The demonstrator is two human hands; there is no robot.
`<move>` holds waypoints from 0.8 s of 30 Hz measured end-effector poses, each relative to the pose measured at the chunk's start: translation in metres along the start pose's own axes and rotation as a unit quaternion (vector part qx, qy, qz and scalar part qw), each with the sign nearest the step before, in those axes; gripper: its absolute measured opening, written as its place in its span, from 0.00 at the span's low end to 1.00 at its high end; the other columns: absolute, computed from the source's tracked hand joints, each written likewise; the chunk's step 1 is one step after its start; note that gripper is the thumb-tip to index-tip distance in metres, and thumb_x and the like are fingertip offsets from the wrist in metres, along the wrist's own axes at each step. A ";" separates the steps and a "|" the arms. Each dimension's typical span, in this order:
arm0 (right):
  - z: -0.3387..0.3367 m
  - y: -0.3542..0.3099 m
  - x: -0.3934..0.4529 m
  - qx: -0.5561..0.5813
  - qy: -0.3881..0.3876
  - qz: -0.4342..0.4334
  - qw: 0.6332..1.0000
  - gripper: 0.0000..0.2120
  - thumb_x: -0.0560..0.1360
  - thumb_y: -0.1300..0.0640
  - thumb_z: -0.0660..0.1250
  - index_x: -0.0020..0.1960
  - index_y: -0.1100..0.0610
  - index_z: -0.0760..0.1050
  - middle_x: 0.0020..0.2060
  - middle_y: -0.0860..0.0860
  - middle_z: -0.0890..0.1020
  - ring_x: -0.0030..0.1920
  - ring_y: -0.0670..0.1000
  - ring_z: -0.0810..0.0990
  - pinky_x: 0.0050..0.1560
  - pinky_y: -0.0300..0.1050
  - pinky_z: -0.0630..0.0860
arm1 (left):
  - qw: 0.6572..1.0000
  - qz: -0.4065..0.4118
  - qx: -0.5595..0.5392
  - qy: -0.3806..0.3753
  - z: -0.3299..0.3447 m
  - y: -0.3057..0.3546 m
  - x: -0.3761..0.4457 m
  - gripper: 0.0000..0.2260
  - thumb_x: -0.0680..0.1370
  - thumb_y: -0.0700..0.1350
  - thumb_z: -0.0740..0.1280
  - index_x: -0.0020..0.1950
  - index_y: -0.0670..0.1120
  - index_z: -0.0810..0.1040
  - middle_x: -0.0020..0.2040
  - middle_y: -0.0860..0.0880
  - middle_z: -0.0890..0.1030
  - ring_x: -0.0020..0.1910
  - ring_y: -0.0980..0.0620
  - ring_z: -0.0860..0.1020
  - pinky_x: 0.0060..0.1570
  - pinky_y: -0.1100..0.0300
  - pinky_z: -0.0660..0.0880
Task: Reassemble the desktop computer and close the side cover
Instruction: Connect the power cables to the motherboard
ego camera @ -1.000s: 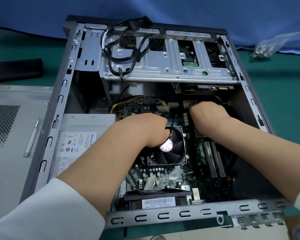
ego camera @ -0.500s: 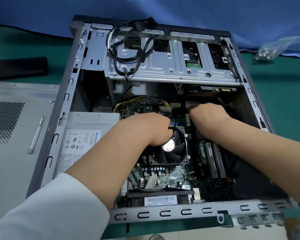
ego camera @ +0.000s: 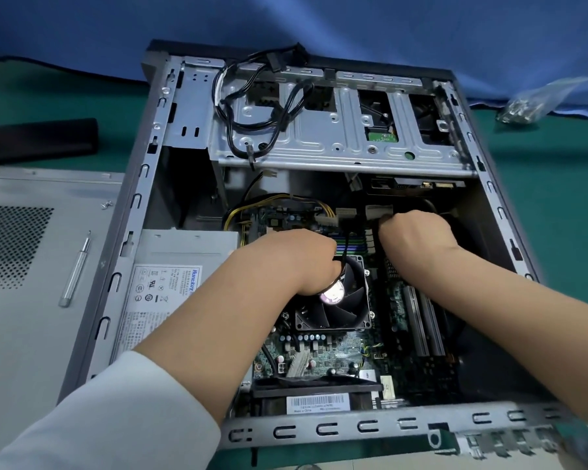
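Two hands work inside the open computer case (ego camera: 140, 212), which lies on its side on the green table (ego camera: 557, 198) in the middle of the head view. The left hand (ego camera: 292, 262) is curled into a fist over the top left corner of the black fan (ego camera: 340, 303), its fingers closed round a thin black cable (ego camera: 345, 256) that runs up toward twelve o'clock. The right hand (ego camera: 418, 239), at about two o'clock from the fan, is also curled, its fingertips pinching at a white connector (ego camera: 379, 212) near the upper edge of the green circuit board (ego camera: 319, 354). At nine o'clock from the fan sits the grey power supply (ego camera: 170, 283) with its printed label. The metal drive cage (ego camera: 336, 137) spans the case at twelve o'clock, with a loop of black wires (ego camera: 252, 106) draped over its left part. The side cover (ego camera: 31, 266) lies flat at nine o'clock, just beside the case, with a silver screwdriver (ego camera: 77, 269) resting on it. A clear plastic bag (ego camera: 537, 103) lies at two o'clock.
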State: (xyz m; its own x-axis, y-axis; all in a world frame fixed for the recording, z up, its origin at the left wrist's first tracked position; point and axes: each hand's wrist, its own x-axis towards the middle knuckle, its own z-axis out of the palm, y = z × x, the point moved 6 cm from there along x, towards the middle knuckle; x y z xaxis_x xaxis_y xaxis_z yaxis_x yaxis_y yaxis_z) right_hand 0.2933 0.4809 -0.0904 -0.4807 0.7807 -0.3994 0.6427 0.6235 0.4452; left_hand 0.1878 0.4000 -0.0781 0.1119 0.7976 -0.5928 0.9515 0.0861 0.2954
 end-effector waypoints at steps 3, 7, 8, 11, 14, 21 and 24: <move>0.000 -0.004 -0.002 -0.037 0.002 -0.035 0.999 0.13 0.73 0.68 0.61 0.54 0.57 0.78 0.51 0.51 0.82 0.53 0.56 0.80 0.36 0.44 0.68 | 1.000 0.000 -0.003 -0.004 0.000 0.000 0.001 0.15 0.83 0.52 0.51 0.63 0.46 0.70 0.50 0.49 0.71 0.47 0.49 0.69 0.44 0.57 0.65; 0.000 -0.004 0.001 -0.053 0.008 -0.040 0.998 0.13 0.74 0.68 0.62 0.54 0.57 0.78 0.51 0.51 0.82 0.53 0.55 0.80 0.35 0.43 0.69 | 1.000 0.000 -0.001 -0.002 0.002 -0.002 0.003 0.15 0.83 0.53 0.52 0.61 0.47 0.71 0.48 0.50 0.70 0.46 0.49 0.68 0.44 0.57 0.65; 0.000 -0.004 0.002 -0.055 0.009 -0.040 0.998 0.13 0.74 0.68 0.62 0.54 0.57 0.78 0.51 0.51 0.82 0.53 0.55 0.80 0.35 0.43 0.69 | 1.000 -0.002 0.000 -0.001 0.002 -0.003 0.003 0.15 0.83 0.53 0.52 0.61 0.47 0.71 0.47 0.50 0.70 0.46 0.49 0.69 0.44 0.56 0.65; 0.003 -0.004 0.002 -0.039 0.003 -0.029 0.999 0.13 0.74 0.68 0.61 0.56 0.58 0.77 0.52 0.52 0.82 0.54 0.56 0.80 0.37 0.44 0.69 | 1.000 -0.001 0.015 0.026 -0.003 -0.002 0.000 0.15 0.82 0.53 0.53 0.64 0.48 0.71 0.52 0.49 0.74 0.50 0.47 0.72 0.46 0.55 0.67; 0.005 -0.004 0.000 0.003 -0.006 -0.010 1.000 0.14 0.76 0.67 0.60 0.60 0.60 0.74 0.56 0.54 0.81 0.56 0.57 0.79 0.40 0.45 0.70 | 0.994 0.012 0.052 0.091 -0.016 -0.002 -0.013 0.15 0.82 0.51 0.53 0.66 0.51 0.70 0.61 0.49 0.75 0.60 0.46 0.73 0.53 0.53 0.69; -0.013 -0.001 -0.038 0.067 0.005 -0.007 0.998 0.19 0.75 0.62 0.60 0.66 0.62 0.65 0.61 0.58 0.71 0.61 0.58 0.71 0.47 0.49 0.72 | 0.969 0.002 0.045 0.243 -0.045 -0.032 -0.083 0.14 0.82 0.53 0.52 0.59 0.54 0.75 0.55 0.55 0.79 0.53 0.53 0.77 0.53 0.52 0.75; -0.026 -0.001 -0.062 0.102 0.039 -0.023 0.994 0.16 0.75 0.59 0.60 0.63 0.58 0.67 0.58 0.56 0.72 0.58 0.58 0.71 0.44 0.47 0.66 | 0.952 -0.052 0.015 0.302 -0.036 -0.056 -0.118 0.18 0.80 0.56 0.49 0.48 0.52 0.77 0.44 0.54 0.80 0.45 0.51 0.78 0.47 0.53 0.74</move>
State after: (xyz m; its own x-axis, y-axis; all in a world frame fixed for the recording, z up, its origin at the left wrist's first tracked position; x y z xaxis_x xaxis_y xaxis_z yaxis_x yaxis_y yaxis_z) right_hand 0.3067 0.4329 -0.0456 -0.5525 0.7569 -0.3491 0.7221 0.6438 0.2531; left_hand 0.1110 0.3224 0.0019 -0.1599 0.9842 -0.0767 0.9570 0.1735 0.2324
